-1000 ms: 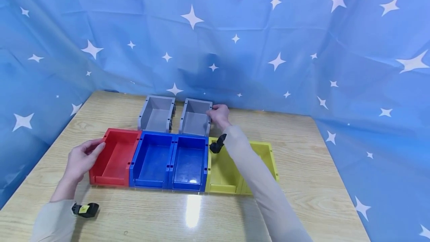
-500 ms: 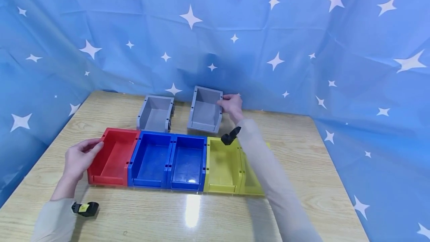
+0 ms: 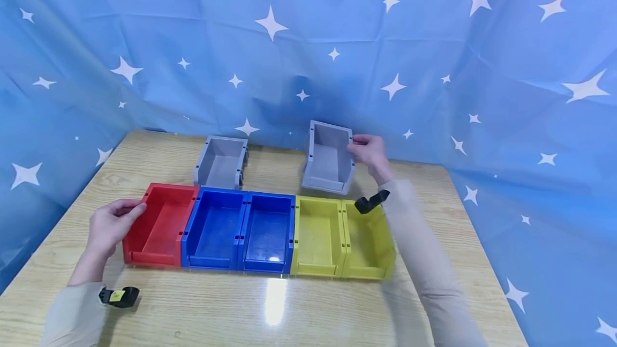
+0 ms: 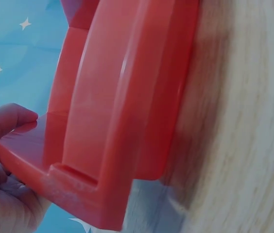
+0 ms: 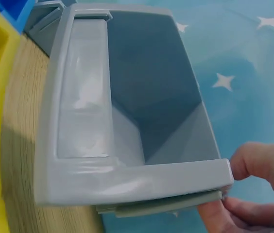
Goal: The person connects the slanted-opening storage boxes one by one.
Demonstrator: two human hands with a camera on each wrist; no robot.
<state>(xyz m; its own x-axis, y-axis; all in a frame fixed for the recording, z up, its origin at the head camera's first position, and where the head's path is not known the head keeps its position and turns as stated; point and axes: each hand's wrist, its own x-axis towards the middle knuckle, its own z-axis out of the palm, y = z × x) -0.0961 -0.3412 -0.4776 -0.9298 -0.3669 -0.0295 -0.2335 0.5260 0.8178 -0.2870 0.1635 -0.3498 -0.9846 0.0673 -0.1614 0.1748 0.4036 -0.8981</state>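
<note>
Pinching a gray bin (image 3: 329, 159) by its right wall, the right hand (image 3: 370, 153) is holding it tilted behind two yellow bins (image 3: 319, 232), farther right than 0.5 s ago; the left hand (image 3: 112, 224) is gripping the red bin (image 3: 161, 224). Smooth, boxy, two blue bins (image 3: 217, 226) and a second gray bin (image 3: 223, 164) are resting on the wood-grained table (image 3: 212, 315).

Grey bin (image 3: 330, 162), open-topped, tilted, held at its right side; red bin (image 3: 166, 224), upright, nearer and leftward

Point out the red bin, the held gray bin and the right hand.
Red bin (image 3: 163, 228), head view: its inside floor.
Held gray bin (image 3: 330, 163), head view: its inside floor.
Right hand (image 3: 370, 152), head view: its back.
</note>
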